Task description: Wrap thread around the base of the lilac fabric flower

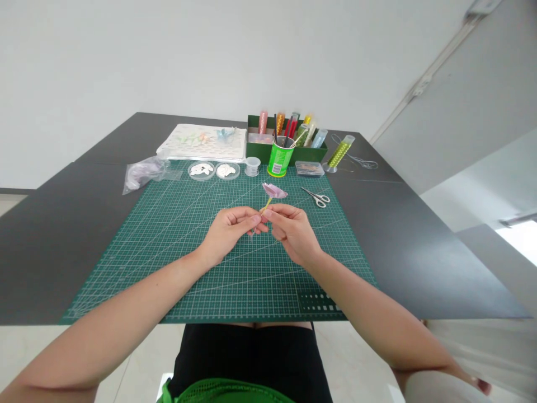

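Note:
Between my two hands a pale purple artificial flower (274, 191) is held up over the green cutting mat (168, 252), tilted slightly to the right. Its thin yellow-green stem (267, 205) runs down into my fingertips. My left hand (232, 229) pinches the lower stem between thumb and fingers. Just to the right and touching it, my right hand (291, 226) pinches the stem a little higher. The fingers hide most of the stem's lower end. White-handled scissors (319, 197) lie partly open on the mat to the right of the flower.
Behind the hands stand a green can (280, 158) of tools, a small clear round container (252, 166) and dishes (227, 170) of white pieces. A dark green box (260, 150) holds thread spools. A plastic bag (145, 172) lies left, a yellow-green spool (340, 152) right.

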A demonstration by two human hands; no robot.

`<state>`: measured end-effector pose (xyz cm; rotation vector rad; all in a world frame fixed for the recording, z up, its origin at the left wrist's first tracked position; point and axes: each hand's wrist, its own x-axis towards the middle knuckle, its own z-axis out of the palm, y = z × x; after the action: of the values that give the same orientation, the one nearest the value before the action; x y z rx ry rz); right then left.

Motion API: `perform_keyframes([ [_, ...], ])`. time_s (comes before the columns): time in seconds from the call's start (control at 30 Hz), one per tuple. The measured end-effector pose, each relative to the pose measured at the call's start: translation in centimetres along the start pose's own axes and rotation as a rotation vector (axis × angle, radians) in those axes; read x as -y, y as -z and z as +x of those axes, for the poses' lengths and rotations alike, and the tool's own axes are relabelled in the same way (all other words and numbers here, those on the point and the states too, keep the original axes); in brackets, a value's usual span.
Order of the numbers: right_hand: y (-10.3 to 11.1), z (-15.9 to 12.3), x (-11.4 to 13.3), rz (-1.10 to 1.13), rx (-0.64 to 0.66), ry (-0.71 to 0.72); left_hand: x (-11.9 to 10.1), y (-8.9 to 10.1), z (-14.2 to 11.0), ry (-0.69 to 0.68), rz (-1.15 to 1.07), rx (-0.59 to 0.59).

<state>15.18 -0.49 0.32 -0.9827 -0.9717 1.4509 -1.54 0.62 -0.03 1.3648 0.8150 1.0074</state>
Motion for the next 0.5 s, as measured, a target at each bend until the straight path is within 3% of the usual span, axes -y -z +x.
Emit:
perform_keyframes([
  [0.23,0.18,0.08,-0.22,-0.04,0.013,0.026,-0.03,-0.2,-0.07,-0.036,0.022,-0.029],
  [0.5,0.82,-0.05,0.11,-0.472,-0.054,0.356,-0.3,0.0,-0.07,-0.095,0.126,-0.142],
])
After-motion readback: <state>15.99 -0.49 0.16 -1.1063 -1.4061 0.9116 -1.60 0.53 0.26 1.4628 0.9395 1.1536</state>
